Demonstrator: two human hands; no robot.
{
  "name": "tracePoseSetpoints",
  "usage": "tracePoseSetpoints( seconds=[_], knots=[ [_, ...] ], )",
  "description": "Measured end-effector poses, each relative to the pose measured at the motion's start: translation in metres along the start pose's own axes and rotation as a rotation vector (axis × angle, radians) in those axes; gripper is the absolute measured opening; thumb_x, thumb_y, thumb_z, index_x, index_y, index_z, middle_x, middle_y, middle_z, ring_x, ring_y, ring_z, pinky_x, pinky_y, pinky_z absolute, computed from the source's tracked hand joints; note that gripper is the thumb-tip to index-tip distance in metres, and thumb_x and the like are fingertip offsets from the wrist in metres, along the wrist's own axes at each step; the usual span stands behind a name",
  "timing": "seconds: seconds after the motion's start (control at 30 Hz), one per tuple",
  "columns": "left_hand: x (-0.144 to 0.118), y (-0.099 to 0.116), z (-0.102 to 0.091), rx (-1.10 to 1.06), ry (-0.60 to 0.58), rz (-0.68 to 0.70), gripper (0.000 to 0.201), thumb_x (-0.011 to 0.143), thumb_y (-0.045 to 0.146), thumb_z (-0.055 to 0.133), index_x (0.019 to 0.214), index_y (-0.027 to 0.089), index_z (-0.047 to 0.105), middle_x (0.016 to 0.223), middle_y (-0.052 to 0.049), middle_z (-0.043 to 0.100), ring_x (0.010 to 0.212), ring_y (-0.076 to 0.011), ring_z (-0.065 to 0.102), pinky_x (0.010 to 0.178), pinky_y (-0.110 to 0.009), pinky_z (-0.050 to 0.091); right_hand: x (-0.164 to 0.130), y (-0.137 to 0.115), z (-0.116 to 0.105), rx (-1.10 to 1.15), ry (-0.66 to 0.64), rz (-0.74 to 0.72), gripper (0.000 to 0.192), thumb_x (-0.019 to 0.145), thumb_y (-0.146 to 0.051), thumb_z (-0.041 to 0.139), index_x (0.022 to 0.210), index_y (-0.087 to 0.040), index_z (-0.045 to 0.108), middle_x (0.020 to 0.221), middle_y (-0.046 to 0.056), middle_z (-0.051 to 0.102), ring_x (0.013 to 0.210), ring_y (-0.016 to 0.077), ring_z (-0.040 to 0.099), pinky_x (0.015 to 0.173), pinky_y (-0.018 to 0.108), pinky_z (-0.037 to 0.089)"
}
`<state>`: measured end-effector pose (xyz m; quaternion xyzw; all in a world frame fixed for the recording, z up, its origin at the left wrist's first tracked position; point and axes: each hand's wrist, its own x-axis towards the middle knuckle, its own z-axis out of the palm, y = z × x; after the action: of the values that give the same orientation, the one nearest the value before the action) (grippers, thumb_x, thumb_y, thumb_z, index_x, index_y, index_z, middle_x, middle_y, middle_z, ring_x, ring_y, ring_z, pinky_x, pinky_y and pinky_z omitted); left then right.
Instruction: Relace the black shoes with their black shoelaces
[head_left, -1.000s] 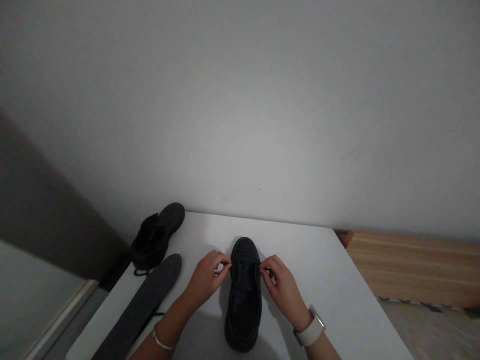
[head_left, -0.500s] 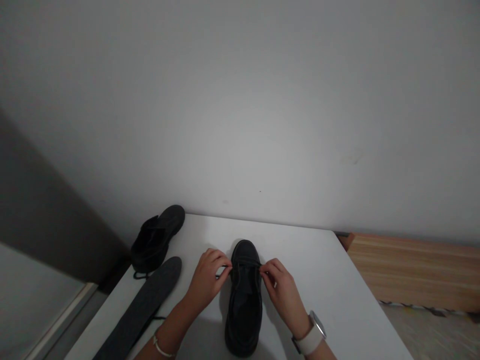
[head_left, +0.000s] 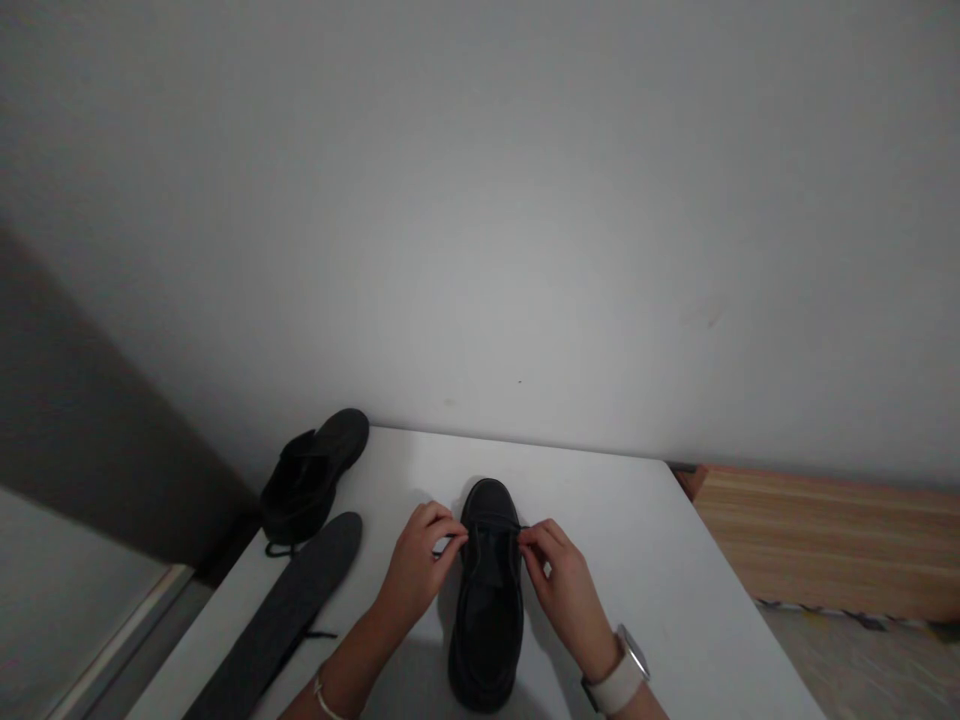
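A black shoe (head_left: 486, 650) stands on the white table, its toe pointing away from me and its opening facing up. My left hand (head_left: 424, 555) pinches at the left eyelet edge of the shoe, thumb and forefinger closed on the dark shoelace, part of which shows below the fingers. On the opposite side, my right hand (head_left: 562, 575) is closed in a pinch on the shoelace (head_left: 517, 526) where it comes out at the right edge. The exact grip is small and dark against the shoe.
A second black shoe (head_left: 300, 485) sits at the table's back left corner, its lace hanging loose. A dark grey insole (head_left: 300, 600) lies in front of it, with a bit of black lace (head_left: 322, 634) beside it. Behind the white table (head_left: 600, 490) rises a wall; a wooden board (head_left: 825, 540) is at the right.
My left fingers have shifted very slightly to the right, closer in against the shoe's edge. My right hand and the shoes are almost unchanged.
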<state>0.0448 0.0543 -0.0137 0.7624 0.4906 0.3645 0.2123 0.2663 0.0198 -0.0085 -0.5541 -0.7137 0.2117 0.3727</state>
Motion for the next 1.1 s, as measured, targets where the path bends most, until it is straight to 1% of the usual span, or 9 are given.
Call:
tracePoseSetpoints(
  seconds=[0.2,0.3,0.43,0.5,0.63,0.73,0.83,0.97,1.1],
  knots=[
    [0.001,0.004,0.001,-0.034,-0.027,-0.059,0.019,0.090,0.020,0.059,0.085,0.020,0.077,0.085,-0.006,0.075,0.082,-0.0223,0.071,0.076,-0.033,0.056,-0.003,-0.004,0.001,0.021,0.006,0.010,0.021,0.095,-0.011,0.047,0.096,-0.019,0.066,0.092,0.007,0.065,0.084,0.0217,0.066,0.077,0.034,0.054],
    [-0.001,0.007,0.000,-0.044,-0.039,-0.079,0.020,0.090,0.018,0.057,0.087,0.020,0.076,0.087,-0.006,0.078,0.083,-0.0222,0.073,0.079,-0.033,0.057,-0.005,-0.010,0.000,0.023,0.002,0.018,0.021,0.098,-0.015,0.046,0.099,-0.019,0.066,0.093,0.008,0.067,0.086,0.0215,0.067,0.079,0.034,0.055],
    [-0.005,0.016,-0.002,-0.046,-0.043,-0.116,0.022,0.097,0.024,0.049,0.099,0.019,0.070,0.092,-0.006,0.078,0.084,-0.0215,0.074,0.073,-0.030,0.059,-0.008,-0.019,-0.004,-0.002,-0.025,0.024,0.018,0.100,-0.022,0.050,0.112,-0.019,0.064,0.098,0.008,0.068,0.088,0.0208,0.068,0.081,0.034,0.057],
    [-0.006,0.023,-0.004,-0.038,-0.063,-0.118,0.022,0.098,0.029,0.051,0.109,0.018,0.066,0.093,-0.007,0.077,0.082,-0.0210,0.074,0.071,-0.029,0.059,-0.009,-0.023,-0.006,-0.033,-0.049,0.021,0.023,0.097,-0.023,0.056,0.119,-0.018,0.061,0.102,0.008,0.067,0.093,0.0222,0.067,0.085,0.036,0.056],
    [-0.004,0.036,-0.009,0.024,-0.152,-0.064,0.031,0.092,0.031,0.061,0.121,0.019,0.061,0.102,-0.008,0.072,0.092,-0.0223,0.070,0.085,-0.033,0.057,-0.010,-0.030,-0.007,-0.124,-0.105,0.003,0.040,0.091,-0.014,0.060,0.130,-0.018,0.053,0.114,0.011,0.063,0.104,0.0248,0.064,0.093,0.040,0.055],
    [-0.001,0.043,-0.009,0.113,-0.234,-0.032,0.026,0.091,0.021,0.057,0.116,0.020,0.065,0.105,-0.009,0.067,0.096,-0.0239,0.068,0.088,-0.035,0.056,-0.007,-0.038,-0.005,-0.215,-0.151,-0.002,0.039,0.087,-0.005,0.055,0.123,-0.019,0.059,0.113,0.011,0.062,0.102,0.0248,0.064,0.092,0.039,0.056],
    [0.001,0.049,-0.005,0.220,-0.302,-0.031,0.033,0.086,0.010,0.053,0.116,0.016,0.065,0.107,-0.013,0.064,0.099,-0.0268,0.067,0.090,-0.040,0.056,-0.002,-0.046,-0.001,-0.331,-0.179,0.017,0.040,0.081,0.001,0.053,0.115,-0.016,0.065,0.110,0.014,0.063,0.095,0.0272,0.066,0.087,0.042,0.059],
    [0.006,0.058,0.002,0.367,-0.362,-0.055,0.040,0.079,0.000,0.048,0.113,0.012,0.066,0.117,-0.020,0.063,0.105,-0.0325,0.066,0.092,-0.047,0.056,0.005,-0.054,0.008,-0.482,-0.189,0.033,0.043,0.074,0.008,0.053,0.109,-0.011,0.070,0.113,0.020,0.065,0.098,0.0335,0.067,0.087,0.048,0.059],
    [0.012,0.066,0.005,0.472,-0.386,-0.086,0.045,0.080,-0.006,0.043,0.115,0.014,0.064,0.119,-0.018,0.066,0.104,-0.0293,0.068,0.091,-0.043,0.056,0.009,-0.055,0.015,-0.580,-0.178,0.030,0.039,0.081,0.009,0.050,0.106,-0.013,0.072,0.110,0.019,0.068,0.096,0.0318,0.069,0.083,0.045,0.061]
  ],
)
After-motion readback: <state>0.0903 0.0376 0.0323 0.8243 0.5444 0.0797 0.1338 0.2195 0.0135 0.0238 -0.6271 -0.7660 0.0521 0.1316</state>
